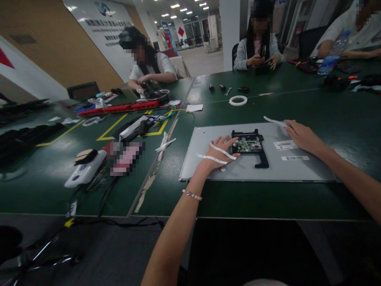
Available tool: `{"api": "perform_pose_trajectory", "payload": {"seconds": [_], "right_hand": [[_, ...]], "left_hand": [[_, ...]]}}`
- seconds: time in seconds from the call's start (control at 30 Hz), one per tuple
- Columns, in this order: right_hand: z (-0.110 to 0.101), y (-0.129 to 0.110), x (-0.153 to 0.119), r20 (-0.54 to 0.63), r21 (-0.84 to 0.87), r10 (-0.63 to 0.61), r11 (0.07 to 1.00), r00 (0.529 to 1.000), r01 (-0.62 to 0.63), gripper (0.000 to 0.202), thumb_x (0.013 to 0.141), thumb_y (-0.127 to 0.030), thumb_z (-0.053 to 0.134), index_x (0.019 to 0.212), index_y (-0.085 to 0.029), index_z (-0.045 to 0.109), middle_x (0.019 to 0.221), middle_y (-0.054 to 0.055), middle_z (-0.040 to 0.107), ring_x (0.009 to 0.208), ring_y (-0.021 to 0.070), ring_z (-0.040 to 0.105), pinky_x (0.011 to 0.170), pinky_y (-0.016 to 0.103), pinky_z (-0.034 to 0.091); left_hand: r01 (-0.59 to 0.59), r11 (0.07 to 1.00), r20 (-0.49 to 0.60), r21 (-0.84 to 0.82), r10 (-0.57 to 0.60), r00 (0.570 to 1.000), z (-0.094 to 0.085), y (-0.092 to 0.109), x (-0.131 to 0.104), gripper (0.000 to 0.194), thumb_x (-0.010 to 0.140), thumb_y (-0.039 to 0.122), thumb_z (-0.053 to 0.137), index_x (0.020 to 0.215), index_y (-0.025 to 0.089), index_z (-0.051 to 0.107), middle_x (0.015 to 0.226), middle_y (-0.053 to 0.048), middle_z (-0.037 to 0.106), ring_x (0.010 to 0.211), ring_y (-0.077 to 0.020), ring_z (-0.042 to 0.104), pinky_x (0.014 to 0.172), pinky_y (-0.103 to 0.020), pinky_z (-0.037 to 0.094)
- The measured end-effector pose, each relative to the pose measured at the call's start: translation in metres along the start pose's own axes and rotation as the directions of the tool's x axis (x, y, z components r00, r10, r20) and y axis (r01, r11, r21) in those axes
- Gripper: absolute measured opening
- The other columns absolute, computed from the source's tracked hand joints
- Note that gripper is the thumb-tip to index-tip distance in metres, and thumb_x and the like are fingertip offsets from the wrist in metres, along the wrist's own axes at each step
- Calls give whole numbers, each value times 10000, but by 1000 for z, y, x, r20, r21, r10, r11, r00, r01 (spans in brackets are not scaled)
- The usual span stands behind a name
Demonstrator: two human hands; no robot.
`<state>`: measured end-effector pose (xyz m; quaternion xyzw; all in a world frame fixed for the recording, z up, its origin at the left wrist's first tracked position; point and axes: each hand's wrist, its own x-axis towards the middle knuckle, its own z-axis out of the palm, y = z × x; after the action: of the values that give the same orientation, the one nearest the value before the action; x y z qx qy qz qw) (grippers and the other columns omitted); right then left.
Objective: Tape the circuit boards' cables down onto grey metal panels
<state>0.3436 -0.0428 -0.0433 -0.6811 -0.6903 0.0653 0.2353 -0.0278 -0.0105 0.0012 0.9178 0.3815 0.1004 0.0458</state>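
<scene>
A flat grey metal panel point(205, 139) lies on the table before me, with a black plastic bracket point(262, 159) and a green circuit board point(250, 145) on it. My left hand point(216, 154) is spread over the panel's left part, its fingertips at the board's left edge. Strips of white tape point(218, 160) run across the back of that hand. At the panel's right side, my right hand point(305, 137) has a short white tape strip point(274, 121) between its fingertips, the free end pointing left. Below that hand are white labels point(285, 145) on the panel.
A roll of white tape point(238, 100) and a small wrench point(228, 91) lie beyond the panel. To the left are crossed tape strips point(164, 145), a white device point(85, 169) and cables. Several people sit across the table; a water bottle point(333, 55) stands far right.
</scene>
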Motion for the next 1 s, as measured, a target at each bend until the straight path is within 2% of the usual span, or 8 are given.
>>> {"api": "perform_pose_trajectory", "payload": {"seconds": [0.27,0.4,0.57,0.77,0.87,1.0], "right_hand": [[-1,-3,1,6,10,20,1000,1000,-20,532,964,-418,302,1382,-118,437,1342,165,474,1193,253,472,1005,346,327],[-2,-7,-1,-48,-7,18,1000,999,-18,513,958,-407,317,1360,-125,464,1293,147,523,1150,239,508,976,320,353],[-9,-13,-4,-151,-27,37,999,988,-41,448,942,-384,376,1283,-152,550,1153,110,620,977,210,591,874,295,402],[-17,-28,-9,-325,-32,-63,998,944,56,369,940,-369,387,1091,-169,657,1058,73,664,927,185,613,842,274,410],[-19,-41,-13,-353,-26,-138,990,925,138,353,935,-373,400,1038,-166,666,1039,70,667,932,191,617,849,293,429],[-21,-65,-21,-302,-13,-264,962,916,273,335,938,-384,400,1068,-204,650,1075,56,652,982,207,605,892,360,445]], "left_hand": [[-78,995,-61,-64,74,995,0,-4,2,522,866,468,537,1331,243,455,1400,-117,450,1301,-284,398,1026,-523,346],[-103,991,-83,-83,96,992,-1,-8,2,510,855,446,562,1306,223,479,1358,-114,492,1248,-258,462,1020,-472,379],[-133,986,-99,-104,123,988,0,-12,2,503,867,431,552,1318,224,469,1339,-104,512,1221,-240,494,1018,-446,396],[-124,986,-95,-113,114,989,2,-13,4,504,871,413,544,1330,222,459,1344,-122,508,1220,-260,500,1013,-486,398],[-107,984,-106,-140,92,990,-1,-10,5,552,856,415,564,1350,210,429,1367,-131,483,1224,-271,497,1022,-492,398],[-134,966,-210,-223,87,974,-11,-2,7,566,883,388,533,1384,192,357,1400,-131,439,1267,-244,456,1056,-437,394]]}}
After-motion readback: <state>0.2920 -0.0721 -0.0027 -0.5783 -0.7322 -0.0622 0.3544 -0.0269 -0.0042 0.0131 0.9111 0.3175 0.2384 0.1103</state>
